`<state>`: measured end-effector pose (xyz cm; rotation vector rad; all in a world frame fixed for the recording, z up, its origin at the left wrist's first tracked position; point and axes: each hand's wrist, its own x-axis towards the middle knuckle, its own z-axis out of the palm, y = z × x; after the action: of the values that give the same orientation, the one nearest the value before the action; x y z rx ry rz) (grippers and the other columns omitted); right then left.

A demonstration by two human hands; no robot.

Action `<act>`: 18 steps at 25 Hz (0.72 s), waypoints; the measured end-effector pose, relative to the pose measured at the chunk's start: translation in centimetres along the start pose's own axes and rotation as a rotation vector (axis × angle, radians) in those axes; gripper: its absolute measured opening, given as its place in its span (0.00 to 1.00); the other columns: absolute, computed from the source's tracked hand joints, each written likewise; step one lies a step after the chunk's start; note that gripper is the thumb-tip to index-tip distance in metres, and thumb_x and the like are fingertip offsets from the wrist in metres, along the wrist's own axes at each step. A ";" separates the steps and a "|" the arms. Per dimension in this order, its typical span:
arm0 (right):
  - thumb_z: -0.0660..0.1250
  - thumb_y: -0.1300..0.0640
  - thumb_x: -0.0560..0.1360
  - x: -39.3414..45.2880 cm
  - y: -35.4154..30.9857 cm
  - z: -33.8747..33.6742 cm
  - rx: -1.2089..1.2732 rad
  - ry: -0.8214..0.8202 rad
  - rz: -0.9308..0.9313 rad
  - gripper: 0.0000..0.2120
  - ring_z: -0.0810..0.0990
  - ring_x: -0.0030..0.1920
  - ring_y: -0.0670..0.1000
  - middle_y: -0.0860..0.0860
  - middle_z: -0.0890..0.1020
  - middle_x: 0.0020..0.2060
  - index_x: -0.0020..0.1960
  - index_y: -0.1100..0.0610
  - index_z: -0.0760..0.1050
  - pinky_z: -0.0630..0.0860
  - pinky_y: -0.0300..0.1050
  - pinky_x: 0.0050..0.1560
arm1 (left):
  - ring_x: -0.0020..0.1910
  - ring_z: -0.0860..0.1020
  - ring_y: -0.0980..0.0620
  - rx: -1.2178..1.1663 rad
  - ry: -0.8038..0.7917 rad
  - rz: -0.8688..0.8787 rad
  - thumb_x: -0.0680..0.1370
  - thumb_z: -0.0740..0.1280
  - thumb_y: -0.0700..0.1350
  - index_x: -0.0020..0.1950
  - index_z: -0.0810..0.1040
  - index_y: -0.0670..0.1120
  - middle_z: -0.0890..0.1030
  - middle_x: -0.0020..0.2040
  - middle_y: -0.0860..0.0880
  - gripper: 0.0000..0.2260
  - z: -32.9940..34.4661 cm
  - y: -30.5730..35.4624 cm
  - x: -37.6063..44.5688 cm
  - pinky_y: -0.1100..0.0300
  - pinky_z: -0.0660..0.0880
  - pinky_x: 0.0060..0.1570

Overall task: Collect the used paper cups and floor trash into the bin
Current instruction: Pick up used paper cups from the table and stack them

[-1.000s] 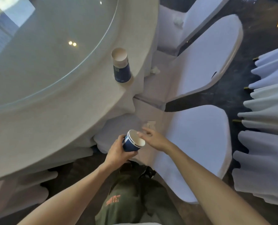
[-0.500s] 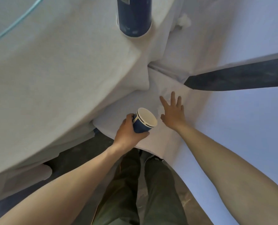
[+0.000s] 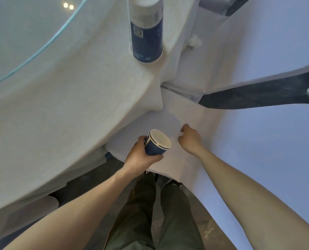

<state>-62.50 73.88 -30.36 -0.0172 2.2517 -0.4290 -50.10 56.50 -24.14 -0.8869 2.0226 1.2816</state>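
My left hand point(image 3: 140, 158) grips a blue paper cup point(image 3: 156, 146) with a white rim, tilted, just above a white-covered chair seat point(image 3: 184, 110). To its right, my right hand point(image 3: 191, 139) rests on that seat with the fingers curled shut around a white crumpled tissue point(image 3: 177, 138), of which only a small bit shows. A second blue and white paper cup point(image 3: 146, 31) stands upright on the table's edge, farther away. Another white tissue ball point(image 3: 195, 41) lies on the neighbouring chair seat beyond it.
The round table point(image 3: 74, 105) with a white cloth and a glass turntable point(image 3: 23, 29) fills the left. White chair backs point(image 3: 269, 141) stand on the right, with a strip of dark floor point(image 3: 258, 96) between them. My legs are below, over the grey floor point(image 3: 206, 230).
My head has dropped closer to the chair. My right hand went from the cup's rim to the seat, spread open over the tissue, then curled shut. The left hand keeps holding the cup.
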 end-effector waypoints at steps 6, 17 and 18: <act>0.71 0.55 0.71 -7.1 -8.3 -8.7 0.573 0.213 -0.032 0.07 0.82 0.46 0.56 0.53 0.82 0.42 0.45 0.57 0.75 0.83 0.59 0.50 | 0.57 0.79 0.56 -0.009 0.012 0.104 0.67 0.79 0.57 0.70 0.66 0.54 0.77 0.62 0.54 0.36 -2.2 5.4 -4.5 0.58 0.81 0.52; 0.61 0.42 0.81 -19.0 -13.8 -16.3 0.168 0.049 -0.411 0.21 0.84 0.47 0.56 0.55 0.86 0.43 0.50 0.58 0.83 0.80 0.58 0.51 | 0.51 0.81 0.60 -0.140 0.193 0.334 0.64 0.80 0.52 0.61 0.72 0.58 0.81 0.52 0.60 0.29 -8.7 11.8 -12.4 0.64 0.76 0.44; 0.58 0.39 0.81 -19.4 -14.0 -16.6 0.192 0.020 -0.405 0.24 0.85 0.49 0.54 0.53 0.87 0.45 0.52 0.57 0.84 0.80 0.59 0.55 | 0.51 0.81 0.60 -0.151 0.207 0.348 0.64 0.80 0.53 0.61 0.71 0.60 0.81 0.53 0.60 0.29 -9.2 11.8 -12.9 0.63 0.76 0.45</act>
<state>-63.81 68.63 -1.77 -0.3757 2.2151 -0.8622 -52.57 54.73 -4.62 -0.7845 2.3438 1.6045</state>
